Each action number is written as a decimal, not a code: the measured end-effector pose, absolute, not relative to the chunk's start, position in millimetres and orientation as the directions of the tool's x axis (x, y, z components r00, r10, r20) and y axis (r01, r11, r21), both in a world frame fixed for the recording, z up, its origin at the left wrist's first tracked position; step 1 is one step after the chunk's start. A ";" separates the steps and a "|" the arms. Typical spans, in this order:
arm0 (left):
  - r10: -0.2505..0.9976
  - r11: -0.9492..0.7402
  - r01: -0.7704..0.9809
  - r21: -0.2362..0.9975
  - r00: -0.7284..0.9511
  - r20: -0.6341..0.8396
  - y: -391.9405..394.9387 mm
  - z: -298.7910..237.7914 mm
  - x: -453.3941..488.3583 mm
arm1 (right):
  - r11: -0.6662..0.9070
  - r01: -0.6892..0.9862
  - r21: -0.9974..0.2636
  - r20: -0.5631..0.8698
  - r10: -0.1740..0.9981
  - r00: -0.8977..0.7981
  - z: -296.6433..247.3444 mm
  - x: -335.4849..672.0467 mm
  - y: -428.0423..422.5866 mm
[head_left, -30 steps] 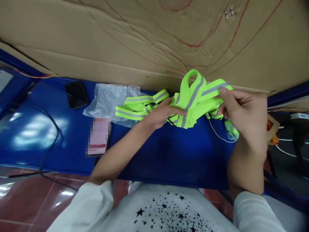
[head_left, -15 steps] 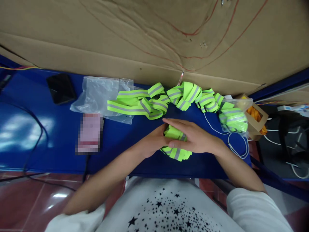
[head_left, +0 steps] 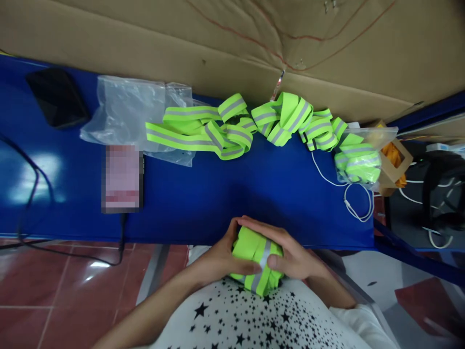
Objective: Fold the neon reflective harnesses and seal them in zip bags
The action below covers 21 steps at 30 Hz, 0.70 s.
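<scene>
A folded bundle of neon-yellow reflective strap [head_left: 256, 259] with grey stripes sits between both hands, close to my chest and just off the near edge of the blue table [head_left: 225, 194]. My left hand [head_left: 221, 257] wraps its left side with fingers curled round it. My right hand [head_left: 290, 254] cups the right side, thumb pressed on the front. More of the same strap [head_left: 232, 128] lies loose and tangled along the far side of the table.
A clear plastic bag [head_left: 123, 114] lies at the back left, a dark phone [head_left: 58, 97] further left. A blurred card [head_left: 121, 177] sits on a device with a cable. A bagged strap bundle [head_left: 358, 162], a white cable [head_left: 348, 198] and a small carton [head_left: 394, 160] are at the right. Cardboard [head_left: 232, 43] backs the table.
The hands gathered strap from the pile, pressed it into a bundle on the table, then pulled it back off the near edge toward my chest.
</scene>
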<state>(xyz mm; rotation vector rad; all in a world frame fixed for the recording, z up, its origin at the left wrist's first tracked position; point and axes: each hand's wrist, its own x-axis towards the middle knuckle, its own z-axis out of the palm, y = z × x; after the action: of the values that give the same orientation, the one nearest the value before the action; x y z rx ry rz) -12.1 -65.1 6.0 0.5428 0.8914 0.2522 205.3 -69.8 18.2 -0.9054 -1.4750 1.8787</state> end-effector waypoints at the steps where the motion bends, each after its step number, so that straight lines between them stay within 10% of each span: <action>1: 0.436 0.819 0.026 0.574 0.623 -0.650 -69.0 7.4 -16.9 | -0.260 -0.061 -0.964 -0.169 0.771 -0.614 22.1 204.7 -73.4; 11: 0.494 0.697 0.103 0.710 0.649 -0.579 -80.1 17.4 -33.6 | -0.386 -0.255 -0.887 -0.176 0.790 -0.587 24.8 194.8 -82.0; 21: 0.452 0.774 -0.040 0.632 0.733 -0.507 -76.5 4.3 -30.9 | -0.133 -0.163 -0.978 0.032 0.671 -0.741 28.7 188.2 -57.8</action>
<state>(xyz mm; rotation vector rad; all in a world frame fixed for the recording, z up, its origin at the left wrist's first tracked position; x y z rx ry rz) -30.9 -76.5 4.3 0.6367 0.7027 0.2920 188.2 -57.8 28.7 -0.5729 -1.5799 1.9256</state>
